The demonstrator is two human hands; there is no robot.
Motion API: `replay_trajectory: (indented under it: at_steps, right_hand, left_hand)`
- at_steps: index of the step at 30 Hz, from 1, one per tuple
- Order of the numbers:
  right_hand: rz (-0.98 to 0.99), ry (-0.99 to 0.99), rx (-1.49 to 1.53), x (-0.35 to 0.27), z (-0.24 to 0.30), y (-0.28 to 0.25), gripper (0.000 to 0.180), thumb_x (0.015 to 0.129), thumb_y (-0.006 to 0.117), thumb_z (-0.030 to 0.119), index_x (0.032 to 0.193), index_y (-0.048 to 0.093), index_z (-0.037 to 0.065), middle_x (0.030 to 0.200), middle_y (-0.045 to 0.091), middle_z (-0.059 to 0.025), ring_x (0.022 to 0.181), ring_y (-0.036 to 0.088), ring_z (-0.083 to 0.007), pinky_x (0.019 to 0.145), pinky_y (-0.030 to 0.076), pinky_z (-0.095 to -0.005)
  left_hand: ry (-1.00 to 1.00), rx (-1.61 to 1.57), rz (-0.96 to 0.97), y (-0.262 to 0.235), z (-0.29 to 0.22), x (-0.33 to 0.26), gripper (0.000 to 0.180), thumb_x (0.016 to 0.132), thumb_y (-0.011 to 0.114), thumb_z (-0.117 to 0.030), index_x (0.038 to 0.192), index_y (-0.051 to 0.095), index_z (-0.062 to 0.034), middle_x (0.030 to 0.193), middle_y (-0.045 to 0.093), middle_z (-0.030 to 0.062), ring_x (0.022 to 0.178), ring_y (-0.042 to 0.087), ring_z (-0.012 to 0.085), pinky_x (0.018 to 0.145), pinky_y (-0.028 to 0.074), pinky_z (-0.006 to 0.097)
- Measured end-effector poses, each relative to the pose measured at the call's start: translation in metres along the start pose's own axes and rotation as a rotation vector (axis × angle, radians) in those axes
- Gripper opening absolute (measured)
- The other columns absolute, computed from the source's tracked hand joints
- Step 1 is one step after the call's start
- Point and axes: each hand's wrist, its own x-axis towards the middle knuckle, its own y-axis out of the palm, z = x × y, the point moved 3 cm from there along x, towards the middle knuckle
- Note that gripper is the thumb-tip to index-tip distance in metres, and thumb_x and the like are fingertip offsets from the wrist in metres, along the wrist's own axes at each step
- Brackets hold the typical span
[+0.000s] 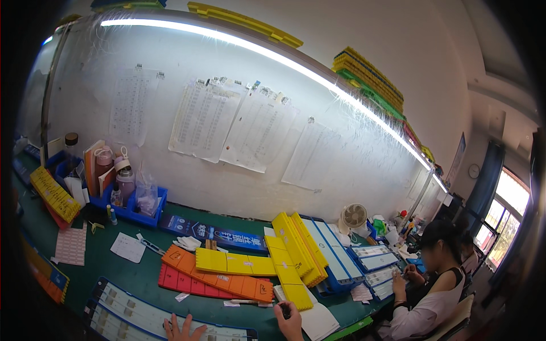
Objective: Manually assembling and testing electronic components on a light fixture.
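Two hands: left hand [183,329] on blue tray [131,312]

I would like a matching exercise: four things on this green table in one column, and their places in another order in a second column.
Things:
1. small white fan
2. pink bottle
3. left hand
4. orange tray

Places:
A. in the blue bin at the wall
B. under the yellow tray
C. on the long blue-and-white tray
D. behind the stacked blue trays

Pairs: 1-D, 2-A, 3-C, 4-B
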Motion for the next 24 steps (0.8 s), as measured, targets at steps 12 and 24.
replay_trajectory:
  at_steps: [12, 24]
  right_hand:
    - [-0.104, -0.006, 0.009, 0.001, -0.022, -0.001, 0.021, 0.089, 0.062, 0.020, 0.091, 0.057, 0.000, 0.073, 0.057, -0.0038, 0.064, 0.050, -0.0117, 0.058, 0.043, -0.0265]
    - [-0.104, -0.058, 0.033, 0.000, -0.011, -0.002, 0.022, 0.089, 0.061, 0.017, 0.099, 0.060, -0.002, 0.080, 0.063, -0.0085, 0.071, 0.057, -0.0143, 0.064, 0.047, -0.0272]
  left_hand:
    - [-0.011, 0.019, 0.027, -0.004, -0.001, 0.002, 0.055, 0.081, 0.060, -0.049, 0.123, 0.056, -0.0139, 0.142, 0.035, 0.0188, 0.129, 0.024, 0.0509, 0.101, 0.018, 0.068]
    - [-0.011, 0.032, 0.020, -0.005, -0.001, 0.001, 0.055, 0.081, 0.060, -0.049, 0.123, 0.056, -0.0144, 0.142, 0.034, 0.0177, 0.129, 0.026, 0.0497, 0.101, 0.018, 0.068]
